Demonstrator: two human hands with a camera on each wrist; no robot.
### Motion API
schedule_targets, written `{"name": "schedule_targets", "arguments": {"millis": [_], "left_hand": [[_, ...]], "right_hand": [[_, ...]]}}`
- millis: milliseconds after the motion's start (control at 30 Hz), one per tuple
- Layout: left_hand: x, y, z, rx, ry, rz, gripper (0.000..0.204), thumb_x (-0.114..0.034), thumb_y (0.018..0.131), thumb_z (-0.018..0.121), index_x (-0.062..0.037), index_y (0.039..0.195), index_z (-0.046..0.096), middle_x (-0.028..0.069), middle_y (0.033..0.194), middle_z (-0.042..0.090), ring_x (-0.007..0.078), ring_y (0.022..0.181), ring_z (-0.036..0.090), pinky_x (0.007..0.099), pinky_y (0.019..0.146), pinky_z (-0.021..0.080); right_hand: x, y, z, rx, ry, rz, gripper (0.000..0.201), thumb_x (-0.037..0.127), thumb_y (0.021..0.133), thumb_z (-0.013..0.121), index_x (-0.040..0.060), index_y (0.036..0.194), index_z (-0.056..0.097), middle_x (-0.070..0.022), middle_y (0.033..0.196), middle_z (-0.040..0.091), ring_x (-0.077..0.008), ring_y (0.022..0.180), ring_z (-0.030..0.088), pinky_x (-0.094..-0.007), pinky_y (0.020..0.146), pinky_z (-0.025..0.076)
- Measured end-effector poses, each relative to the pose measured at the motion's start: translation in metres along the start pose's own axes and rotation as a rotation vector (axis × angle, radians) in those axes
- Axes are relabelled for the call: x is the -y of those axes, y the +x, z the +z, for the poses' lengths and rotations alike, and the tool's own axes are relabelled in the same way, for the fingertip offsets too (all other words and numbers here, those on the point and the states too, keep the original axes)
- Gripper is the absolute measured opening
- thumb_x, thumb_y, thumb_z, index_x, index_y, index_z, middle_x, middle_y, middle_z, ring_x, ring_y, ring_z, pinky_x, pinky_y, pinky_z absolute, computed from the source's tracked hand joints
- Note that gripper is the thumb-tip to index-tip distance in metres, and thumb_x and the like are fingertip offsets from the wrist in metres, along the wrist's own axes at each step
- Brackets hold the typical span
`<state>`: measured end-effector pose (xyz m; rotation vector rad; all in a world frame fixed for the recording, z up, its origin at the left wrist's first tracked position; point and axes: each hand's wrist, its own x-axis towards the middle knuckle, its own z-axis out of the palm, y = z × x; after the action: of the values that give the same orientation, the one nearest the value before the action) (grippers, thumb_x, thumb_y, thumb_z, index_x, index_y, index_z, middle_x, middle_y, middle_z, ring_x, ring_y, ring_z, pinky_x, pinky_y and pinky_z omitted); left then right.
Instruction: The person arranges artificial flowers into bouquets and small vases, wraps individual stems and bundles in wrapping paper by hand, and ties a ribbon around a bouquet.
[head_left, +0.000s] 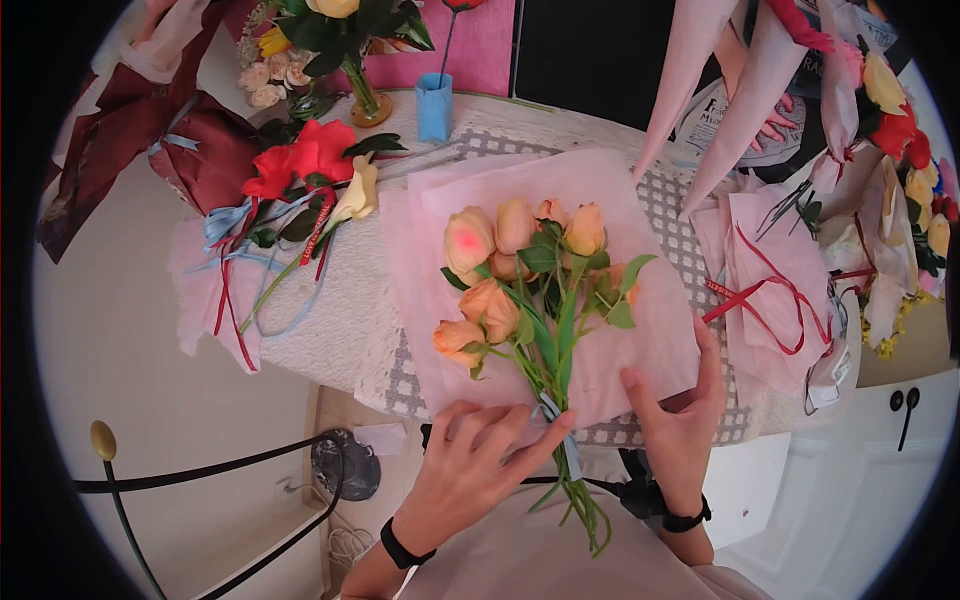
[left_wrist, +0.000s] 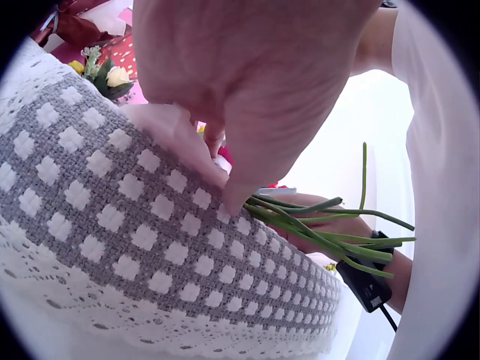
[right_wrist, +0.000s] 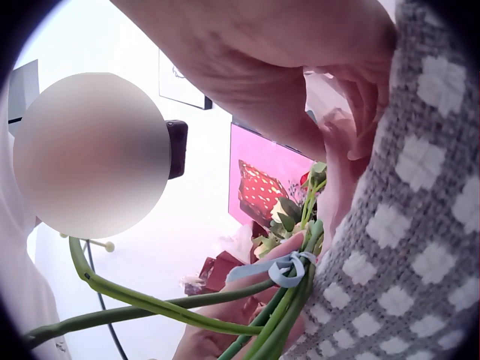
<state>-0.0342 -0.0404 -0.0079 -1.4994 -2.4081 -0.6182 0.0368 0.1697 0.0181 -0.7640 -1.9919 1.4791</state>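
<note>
A bouquet of peach roses [head_left: 490, 305] lies on a pink wrapping paper sheet [head_left: 640, 280], with its green stems [left_wrist: 330, 225] reaching over the table's front edge. Pale blue ribbon [right_wrist: 281, 270] is tied in a bow around the stems. My left hand [head_left: 480, 460] grips the stems at the tie, thumb across them and bent fingers over the paper's lower edge. At the sheet's lower right corner, my right hand [head_left: 682, 430] pinches the paper, thumb on top and the other fingers partly hidden beneath. In the right wrist view the paper [right_wrist: 340, 150] shows between thumb and fingers.
Red flowers [head_left: 310, 160] and a pale lily [head_left: 355, 195] lie at the left. Behind stand a glass vase [head_left: 370, 108] and a blue cup [head_left: 434, 105]. Pink paper [head_left: 770, 290] with red ribbon lies at the right. A grey-and-white checked runner [left_wrist: 112, 195] covers the table.
</note>
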Motion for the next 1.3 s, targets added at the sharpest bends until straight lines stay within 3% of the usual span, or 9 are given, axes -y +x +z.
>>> {"name": "schedule_targets", "arguments": {"millis": [133,200,300,433,500,700,833,1100,1300], "left_hand": [[0.006,0.003,-0.005,0.027,0.0,0.031,0.061,-0.012,0.078,0.066,-0.024,0.138,0.072,0.0049,0.118,0.055,0.0228,0.103,0.056,0.0448,0.096,0.047],[0.007,0.006,-0.007,0.052,0.004,0.047,0.062,-0.012,0.079,0.066,-0.0233,0.14,0.07,0.005,0.117,0.056,0.0228,0.103,0.055,0.045,0.096,0.047],[0.007,0.008,-0.008,0.044,-0.004,0.05,0.062,-0.013,0.079,0.065,-0.0207,0.14,0.07,0.0051,0.118,0.057,0.0231,0.102,0.056,0.0441,0.094,0.048],[0.006,0.014,-0.012,0.075,-0.012,0.048,0.058,-0.013,0.081,0.07,-0.0175,0.139,0.07,0.0057,0.117,0.059,0.0239,0.1,0.058,0.0437,0.091,0.048],[0.003,0.016,-0.008,0.023,-0.089,-0.018,0.056,-0.015,0.083,0.077,-0.0157,0.138,0.071,0.0071,0.116,0.06,0.0246,0.099,0.058,0.0431,0.088,0.047],[0.0,0.022,-0.016,0.086,-0.213,-0.095,0.055,-0.013,0.081,0.082,-0.0147,0.135,0.073,0.0082,0.113,0.06,0.0257,0.096,0.059,0.0413,0.085,0.047],[-0.005,0.029,-0.025,0.163,-0.198,-0.12,0.055,-0.009,0.08,0.082,-0.0147,0.134,0.073,0.0085,0.113,0.059,0.026,0.093,0.06,0.0408,0.084,0.047],[-0.012,0.027,-0.023,0.13,-0.276,-0.193,0.063,0.0,0.079,0.073,-0.0076,0.141,0.067,0.0099,0.114,0.059,0.0252,0.098,0.059,0.0391,0.086,0.046],[-0.021,0.032,-0.022,0.094,-0.223,-0.238,0.058,0.002,0.081,0.076,-0.0082,0.138,0.069,0.0114,0.117,0.057,0.0286,0.093,0.06,0.0406,0.082,0.047]], "right_hand": [[-0.001,-0.002,0.008,-0.082,0.099,-0.022,0.077,-0.005,0.085,0.081,-0.0048,0.151,0.042,-0.0161,0.137,0.061,-0.0201,0.115,0.067,-0.0326,0.094,0.058],[0.009,-0.003,0.008,-0.069,0.096,0.187,0.061,0.0,0.086,0.084,-0.0081,0.139,0.054,-0.0154,0.126,0.067,-0.0189,0.11,0.068,-0.033,0.091,0.057],[0.011,-0.003,0.009,-0.082,0.016,0.2,0.043,0.005,0.086,0.086,-0.0089,0.121,0.065,-0.0139,0.113,0.072,-0.0169,0.101,0.069,-0.0319,0.085,0.056],[-0.001,-0.004,0.009,-0.038,-0.014,0.198,0.054,0.017,0.088,0.087,-0.0085,0.127,0.06,-0.0162,0.127,0.063,-0.0203,0.114,0.064,-0.0342,0.098,0.05],[-0.003,-0.005,0.013,-0.123,-0.171,-0.009,0.025,0.007,0.089,0.083,-0.0084,0.104,0.07,-0.0123,0.095,0.074,-0.0133,0.079,0.067,-0.0295,0.071,0.053],[-0.009,0.003,0.005,0.027,-0.171,-0.075,0.017,0.001,0.088,0.077,-0.0083,0.1,0.068,-0.0102,0.076,0.071,-0.0131,0.065,0.064,-0.0312,0.062,0.052],[-0.018,0.003,0.002,0.065,-0.149,-0.086,0.018,0.0,0.088,0.076,-0.0084,0.101,0.068,-0.0139,0.077,0.071,-0.0159,0.064,0.066,-0.032,0.062,0.052],[-0.021,0.004,0.001,0.077,-0.158,-0.206,0.018,-0.001,0.087,0.077,-0.0071,0.101,0.068,-0.0172,0.078,0.069,-0.0297,0.064,0.07,-0.0369,0.061,0.052],[-0.02,0.004,0.002,0.077,-0.137,-0.223,0.019,-0.002,0.087,0.076,-0.0074,0.102,0.067,-0.0189,0.08,0.069,-0.0343,0.066,0.07,-0.0394,0.061,0.052]]}}
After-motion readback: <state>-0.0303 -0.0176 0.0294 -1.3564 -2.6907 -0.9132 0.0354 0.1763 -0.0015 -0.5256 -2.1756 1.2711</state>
